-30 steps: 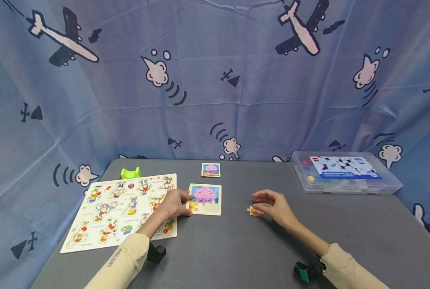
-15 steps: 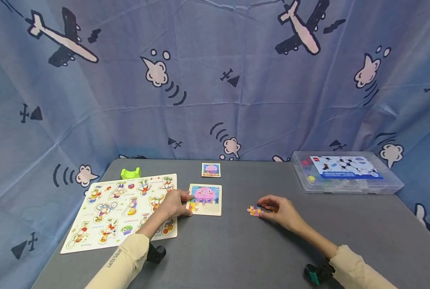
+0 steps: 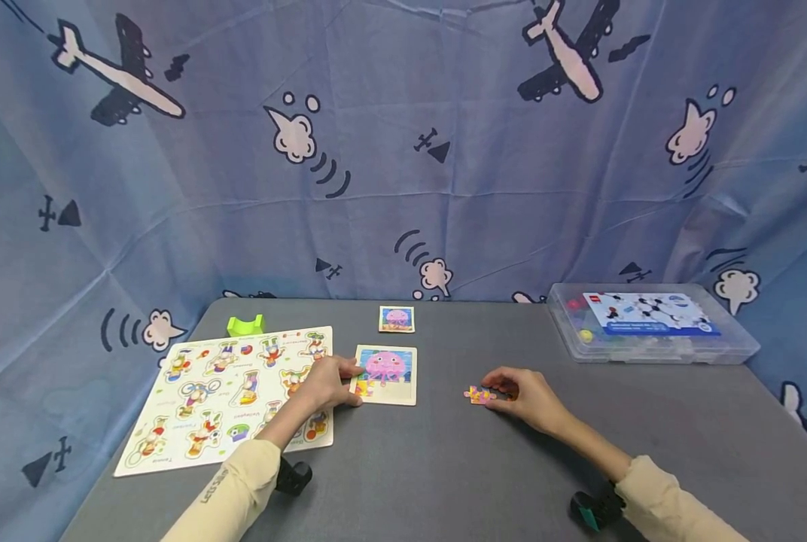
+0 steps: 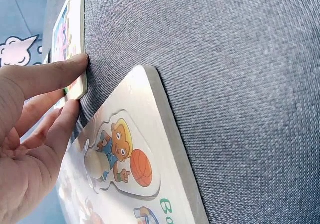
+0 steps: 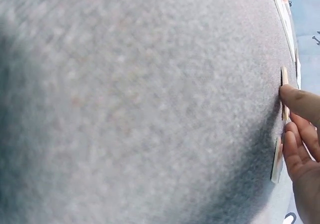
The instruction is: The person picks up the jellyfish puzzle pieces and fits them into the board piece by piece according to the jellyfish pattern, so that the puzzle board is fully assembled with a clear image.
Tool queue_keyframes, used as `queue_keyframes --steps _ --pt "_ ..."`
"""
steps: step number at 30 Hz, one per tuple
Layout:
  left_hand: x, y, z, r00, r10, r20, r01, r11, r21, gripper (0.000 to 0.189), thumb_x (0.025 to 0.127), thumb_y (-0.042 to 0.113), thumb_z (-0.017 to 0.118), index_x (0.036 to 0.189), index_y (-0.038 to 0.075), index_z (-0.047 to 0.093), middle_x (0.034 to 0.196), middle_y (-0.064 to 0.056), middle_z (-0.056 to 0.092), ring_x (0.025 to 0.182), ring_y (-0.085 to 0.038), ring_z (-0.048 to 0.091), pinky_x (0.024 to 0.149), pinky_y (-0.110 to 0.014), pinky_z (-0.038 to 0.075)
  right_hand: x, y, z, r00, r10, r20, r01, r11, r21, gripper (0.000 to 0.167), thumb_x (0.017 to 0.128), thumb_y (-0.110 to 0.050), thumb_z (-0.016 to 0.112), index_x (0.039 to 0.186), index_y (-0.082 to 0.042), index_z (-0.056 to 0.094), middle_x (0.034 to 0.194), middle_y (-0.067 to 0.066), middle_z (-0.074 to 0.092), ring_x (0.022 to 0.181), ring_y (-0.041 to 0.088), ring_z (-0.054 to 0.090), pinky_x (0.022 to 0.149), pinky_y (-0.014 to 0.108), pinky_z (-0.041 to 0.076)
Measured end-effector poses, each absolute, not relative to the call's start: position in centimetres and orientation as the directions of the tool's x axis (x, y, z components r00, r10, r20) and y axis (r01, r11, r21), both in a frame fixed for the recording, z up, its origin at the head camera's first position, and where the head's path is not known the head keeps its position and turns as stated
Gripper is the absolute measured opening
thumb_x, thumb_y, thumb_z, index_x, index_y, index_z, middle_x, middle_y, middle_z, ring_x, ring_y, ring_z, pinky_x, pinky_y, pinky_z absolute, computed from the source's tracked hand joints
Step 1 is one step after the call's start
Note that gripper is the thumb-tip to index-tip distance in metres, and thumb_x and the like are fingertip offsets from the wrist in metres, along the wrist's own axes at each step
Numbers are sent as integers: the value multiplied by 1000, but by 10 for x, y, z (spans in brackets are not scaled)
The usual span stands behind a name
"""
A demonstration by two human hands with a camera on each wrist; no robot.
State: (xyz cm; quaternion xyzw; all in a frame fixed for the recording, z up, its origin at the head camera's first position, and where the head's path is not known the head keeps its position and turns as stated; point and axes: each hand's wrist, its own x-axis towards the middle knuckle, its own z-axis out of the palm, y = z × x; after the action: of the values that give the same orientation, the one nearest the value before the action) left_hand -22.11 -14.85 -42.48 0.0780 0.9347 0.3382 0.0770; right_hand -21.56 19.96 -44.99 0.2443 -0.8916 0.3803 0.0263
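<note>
My left hand [image 3: 327, 382] grips the left side of a small octopus jigsaw puzzle [image 3: 385, 367], thumb at its lower corner. The puzzle's tray shows bare wood along its lower right. In the left wrist view the thumb and fingertips sit right at the tray's corner [image 4: 80, 88]. Over on the right, my right hand [image 3: 528, 397] pinches a pink and yellow puzzle piece [image 3: 476, 395] lying on the table, its thumb at the near edge. A second puzzle piece [image 5: 276, 160] shows edge-on beside the fingers in the right wrist view; in the head view the hand mostly hides it.
A large wooden peg puzzle board [image 3: 223, 403] with cartoon figures lies under my left forearm. Behind it stands a green block [image 3: 245, 324]. A small octopus picture card [image 3: 396, 319] lies beyond the tray. A clear plastic case [image 3: 650, 324] occupies the back right.
My right hand has shifted slightly to the right and toward me, its fingers moving off the pink and yellow piece's left part, so more of it shows. The left hand stays on the tray.
</note>
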Motion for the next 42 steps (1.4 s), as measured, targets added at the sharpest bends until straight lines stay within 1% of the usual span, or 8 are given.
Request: queue_keyframes --steps 7,12,18,22,28,33,38,42 --pt "-221 -149 -426 -976 196 -94 89 756 648 48 67 5 86 112 1 71 128 -16 60 119 -33 55 99 -44 44 -215 195 -443 -921 -320 222 -377 585 -718 24 75 4 77 97 0 68 94 11 70 86 24 67 73 32 57" --pt "-221 -149 -427 -977 190 -95 83 753 653 48 67 5 86 112 2 71 128 -15 60 118 -32 56 99 -43 44 -215 191 -443 -944 -262 201 -317 548 -774 24 76 6 75 98 2 68 95 13 69 85 23 68 68 26 55" --pt "-221 -148 -426 -976 197 -89 94 759 645 48 67 6 86 112 1 71 127 -16 61 116 -32 57 98 -43 44 -213 189 -453 -953 -261 153 -237 329 -914 26 77 5 75 101 11 66 94 17 70 79 9 67 64 17 53" --pt "-221 -149 -425 -974 208 -88 106 763 637 48 68 6 86 113 1 70 127 -17 60 116 -32 57 99 -44 44 -214 189 -455 -946 -284 155 -220 214 -952 31 78 4 75 104 15 64 95 17 70 78 3 66 63 15 52" --pt "-222 -149 -425 -974 210 -86 110 770 628 48 68 7 86 114 1 70 128 -16 60 116 -32 56 98 -44 44 -217 190 -450 -959 -273 73 -163 323 -932 32 80 4 73 107 16 63 99 25 68 79 5 66 65 16 53" --pt "-222 -147 -425 -973 214 -87 112 768 630 48 67 6 86 113 1 71 127 -17 61 116 -32 57 98 -44 44 -217 191 -446 -963 -260 71 -157 327 -932 32 78 6 74 105 19 63 95 27 68 76 5 65 63 17 53" --pt "-222 -146 -425 -973 211 -91 109 771 628 48 68 6 86 113 1 71 127 -16 60 116 -32 57 99 -43 44 -220 192 -443 -982 -188 -10 -55 340 -939 34 80 -4 76 109 12 66 93 15 71 66 1 56 52 19 47" --pt "-222 -147 -425 -973 211 -92 109 777 620 48 68 7 86 113 1 70 128 -16 60 118 -32 56 100 -44 43 -224 191 -441 -986 -140 -91 38 342 -939 37 81 -12 77 113 5 68 92 5 72 65 3 56 48 23 45"
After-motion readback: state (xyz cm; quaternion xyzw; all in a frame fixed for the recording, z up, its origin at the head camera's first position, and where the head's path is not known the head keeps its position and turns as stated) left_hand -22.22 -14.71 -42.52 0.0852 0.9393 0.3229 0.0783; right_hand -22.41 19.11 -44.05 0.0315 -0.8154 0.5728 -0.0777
